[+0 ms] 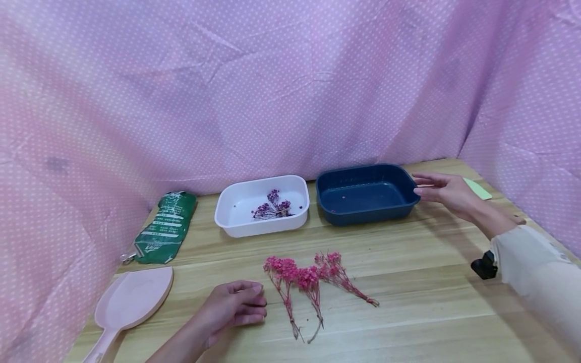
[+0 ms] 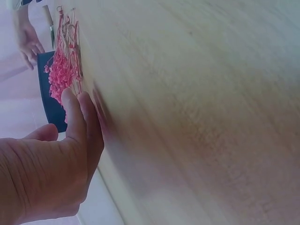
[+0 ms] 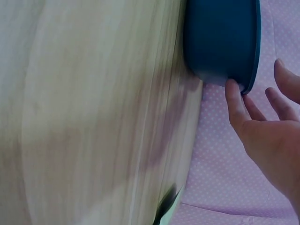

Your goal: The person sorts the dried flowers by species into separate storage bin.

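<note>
Smooth wood-grain table (image 1: pixel 408 307), bottom; creased cloth (image 1: pixel 290 91), top; glossy plastic-looking green packet (image 1: pixel 167 232), left; smooth plastic-looking white tray (image 1: pixel 265 228) and blue tray (image 1: pixel 369 216), centre; rough pink flowers (image 1: pixel 308 277), below; matt pink scoop (image 1: pixel 136 297), lower left

Soft, fairly bright light fills the head view, palest on the upper left of the pink cloth (image 1: pixel 218 116), with small glints on the green packet (image 1: pixel 164 232); the wrist views look dimmer and hazy, diffuse shadows of the left hand (image 2: pixel 56 164) and right hand (image 3: pixel 269 136) darkening the table (image 2: pixel 197 84)
</note>
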The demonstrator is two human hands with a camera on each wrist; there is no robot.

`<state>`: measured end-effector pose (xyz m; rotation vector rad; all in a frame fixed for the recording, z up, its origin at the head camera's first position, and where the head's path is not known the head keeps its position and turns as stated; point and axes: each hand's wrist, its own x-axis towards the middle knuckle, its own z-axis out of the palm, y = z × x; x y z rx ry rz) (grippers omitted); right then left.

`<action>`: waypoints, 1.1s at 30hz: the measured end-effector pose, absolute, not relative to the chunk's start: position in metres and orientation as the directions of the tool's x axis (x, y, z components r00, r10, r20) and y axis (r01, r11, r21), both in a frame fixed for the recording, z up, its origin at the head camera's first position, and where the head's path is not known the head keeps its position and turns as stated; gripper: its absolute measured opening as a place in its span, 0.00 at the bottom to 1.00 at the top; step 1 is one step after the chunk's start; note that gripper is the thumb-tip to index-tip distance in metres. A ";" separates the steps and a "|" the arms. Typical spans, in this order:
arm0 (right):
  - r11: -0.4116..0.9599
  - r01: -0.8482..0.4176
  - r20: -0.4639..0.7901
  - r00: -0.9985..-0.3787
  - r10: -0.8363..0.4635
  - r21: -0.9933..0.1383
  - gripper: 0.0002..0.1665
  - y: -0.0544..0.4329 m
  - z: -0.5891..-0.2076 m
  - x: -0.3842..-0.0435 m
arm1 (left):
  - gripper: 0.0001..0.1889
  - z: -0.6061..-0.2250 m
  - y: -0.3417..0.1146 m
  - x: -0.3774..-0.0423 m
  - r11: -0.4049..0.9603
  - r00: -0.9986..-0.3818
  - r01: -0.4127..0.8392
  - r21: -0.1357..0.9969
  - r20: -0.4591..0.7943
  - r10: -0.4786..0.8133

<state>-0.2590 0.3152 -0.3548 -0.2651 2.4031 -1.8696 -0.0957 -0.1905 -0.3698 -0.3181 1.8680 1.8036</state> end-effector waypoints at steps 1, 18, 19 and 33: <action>0.226 -0.078 0.035 -0.981 -0.188 -0.971 0.35 0.315 -0.356 -0.260 | 0.25 -0.370 -0.190 -0.096 0.085 -0.837 -0.510 0.856 -0.517 0.181; 0.330 -0.044 -0.009 -0.987 -0.158 -0.943 0.42 0.313 -0.362 -0.259 | 0.23 -0.373 -0.182 -0.095 0.077 -0.833 -0.510 0.856 -0.515 0.204; 0.339 -0.041 -0.014 -0.987 -0.158 -0.940 0.42 0.313 -0.362 -0.258 | 0.23 -0.373 -0.180 -0.095 0.078 -0.833 -0.509 0.857 -0.513 0.208; 0.422 -0.010 -0.070 -0.982 -0.173 -0.907 0.42 0.311 -0.357 -0.261 | 0.21 -0.375 -0.165 -0.098 0.128 -0.837 -0.504 0.854 -0.520 0.173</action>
